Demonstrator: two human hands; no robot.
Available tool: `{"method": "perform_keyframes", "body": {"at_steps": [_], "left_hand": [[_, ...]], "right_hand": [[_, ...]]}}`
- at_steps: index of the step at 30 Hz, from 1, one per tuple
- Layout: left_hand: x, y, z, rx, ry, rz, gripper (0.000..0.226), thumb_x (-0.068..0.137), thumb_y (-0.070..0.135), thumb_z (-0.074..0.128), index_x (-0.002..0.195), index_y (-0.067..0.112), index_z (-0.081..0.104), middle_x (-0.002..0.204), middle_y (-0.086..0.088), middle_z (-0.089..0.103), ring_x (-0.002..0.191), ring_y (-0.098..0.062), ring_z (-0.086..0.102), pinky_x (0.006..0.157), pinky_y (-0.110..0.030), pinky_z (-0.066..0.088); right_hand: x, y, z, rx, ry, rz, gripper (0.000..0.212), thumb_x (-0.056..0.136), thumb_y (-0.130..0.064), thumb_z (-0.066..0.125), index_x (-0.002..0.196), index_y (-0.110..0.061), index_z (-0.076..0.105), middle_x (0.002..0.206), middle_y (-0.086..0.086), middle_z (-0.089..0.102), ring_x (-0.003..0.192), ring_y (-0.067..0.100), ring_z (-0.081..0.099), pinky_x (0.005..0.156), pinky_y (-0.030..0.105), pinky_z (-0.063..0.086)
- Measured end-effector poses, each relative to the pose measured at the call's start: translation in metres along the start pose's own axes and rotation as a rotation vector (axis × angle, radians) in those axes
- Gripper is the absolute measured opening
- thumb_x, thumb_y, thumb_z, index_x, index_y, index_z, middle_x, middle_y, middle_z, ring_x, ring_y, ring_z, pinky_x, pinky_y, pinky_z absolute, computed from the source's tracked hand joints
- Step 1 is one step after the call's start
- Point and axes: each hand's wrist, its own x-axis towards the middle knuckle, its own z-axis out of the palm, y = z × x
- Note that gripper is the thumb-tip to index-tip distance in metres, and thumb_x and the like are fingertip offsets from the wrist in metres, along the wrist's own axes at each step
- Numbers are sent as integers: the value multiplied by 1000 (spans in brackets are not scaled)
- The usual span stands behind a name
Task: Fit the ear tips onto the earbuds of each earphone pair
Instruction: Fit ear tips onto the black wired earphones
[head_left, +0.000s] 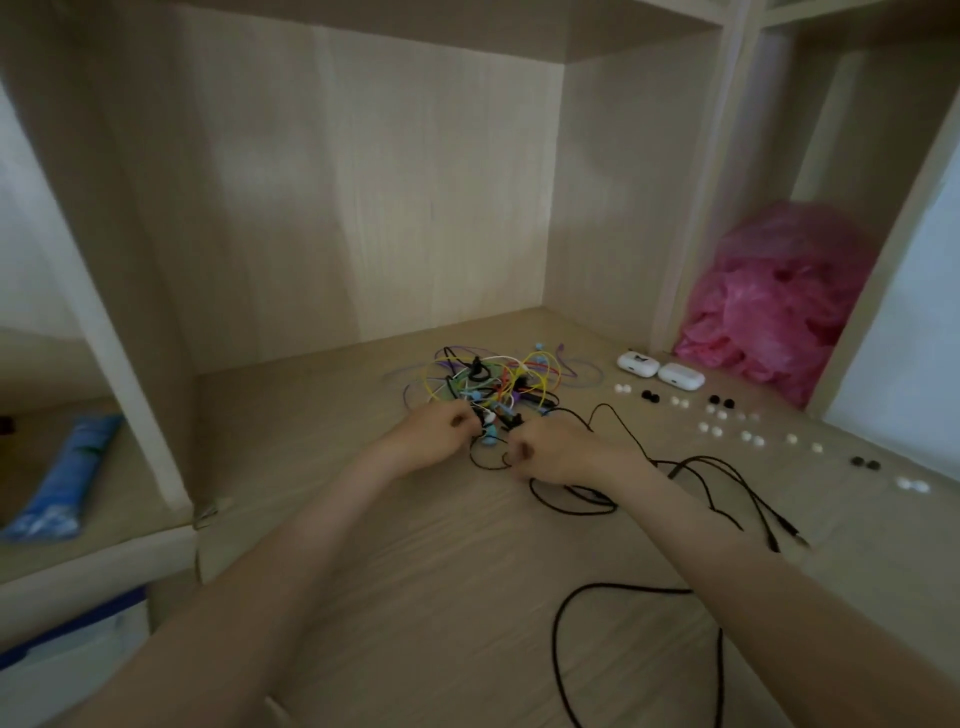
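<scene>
Several earphone pairs lie knotted together in one tangle of earphones (493, 379) toward the back middle of the wooden desk (415, 545), with yellow, purple, green, white and black wires looped over each other. At its near edge sits a small blue earbud (488, 439), between the person's two hands.

From where I stand, the left hand (439, 431) is at that near edge with its fingers curled in, gripping into the wires; the blur keeps me from telling which wire it has. The right hand (553, 449) is just beside it, fist-like, thumb tucked against the fingers, pinching a black cable (558, 618). That cable loops under the fist, trails right across the desk and sweeps in a wide curve toward the near edge.

Off to the right, well apart from the hands, loose ear tips (711, 428) are laid out mostly in pairs on the desk, most of them white and a few black. Behind them two white charging cases (636, 361) lie side by side, touching or nearly so.

Farther right, a crumpled pink plastic bag (769, 312) fills the bottom of a narrow side compartment. On the lower shelf at the far left lies a blue packet (62, 478), slanted.
</scene>
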Motion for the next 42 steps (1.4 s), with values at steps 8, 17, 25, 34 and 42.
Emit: {"method": "perform_keyframes", "body": {"at_steps": [8, 17, 25, 34, 42], "left_hand": [[1, -7, 4, -126, -107, 2, 24, 93, 17, 51, 115, 21, 59, 104, 7, 59, 99, -10, 56, 86, -22, 41], [5, -7, 5, -135, 62, -26, 28, 97, 29, 48, 71, 20, 53, 77, -2, 60, 80, -24, 59, 72, -35, 43], [6, 15, 5, 134, 149, -168, 35, 84, 40, 54, 113, 21, 57, 117, -7, 58, 110, -28, 53, 88, -33, 44], [17, 70, 40, 193, -155, 211, 40, 90, 22, 56, 130, 19, 49, 121, -3, 50, 110, -20, 49, 88, -30, 43], [40, 47, 39, 322, 6, 74, 10, 92, 5, 42, 92, 11, 50, 107, -14, 54, 100, -28, 50, 78, -31, 37]], "right_hand": [[-17, 17, -18, 660, 303, 62, 21, 96, -7, 39, 98, -16, 59, 61, 1, 51, 51, 10, 47, 51, 23, 40], [-25, 33, -44, 1306, 555, 479, 33, 94, -5, 32, 64, -4, 44, 32, 2, 45, 35, 17, 38, 37, 19, 30], [-43, 37, -40, 1335, 618, 293, 26, 90, 1, 43, 65, -7, 48, 69, 7, 51, 61, 17, 44, 52, 27, 36], [-56, 58, -31, 824, 411, 215, 16, 92, -15, 56, 77, -10, 57, 65, 2, 58, 60, 15, 51, 54, 23, 39], [-78, 84, -26, 593, 175, 286, 19, 96, -22, 48, 91, -13, 64, 74, 2, 63, 53, 7, 50, 49, 19, 37]]}}
